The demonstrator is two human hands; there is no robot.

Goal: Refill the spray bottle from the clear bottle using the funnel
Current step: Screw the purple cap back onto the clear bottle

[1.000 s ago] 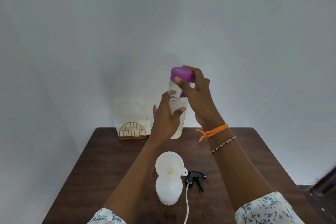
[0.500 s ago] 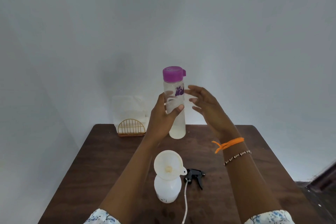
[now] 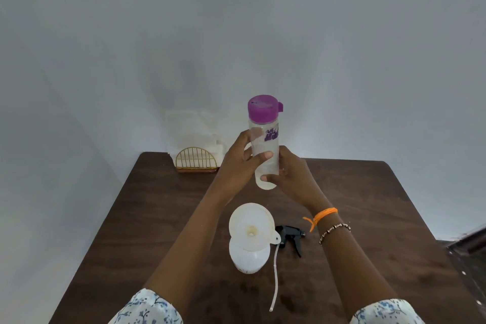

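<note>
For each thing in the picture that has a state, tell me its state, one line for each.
clear bottle: upright, held above the table, purple cap on.
left hand: grips the bottle's middle.
right hand: holds the bottle near its base.
spray bottle: standing, top off.
funnel: seated in the spray bottle's neck.
trigger sprayer: lying on the table, tube trailing.

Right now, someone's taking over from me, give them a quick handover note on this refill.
Left hand grips the clear bottle mid-body; right hand holds its lower part. It is upright above the table, purple cap on.
Done: funnel sits in the spray bottle; trigger head lies beside it.
Left: uncap, pour, remove the funnel, refit the head.
</note>
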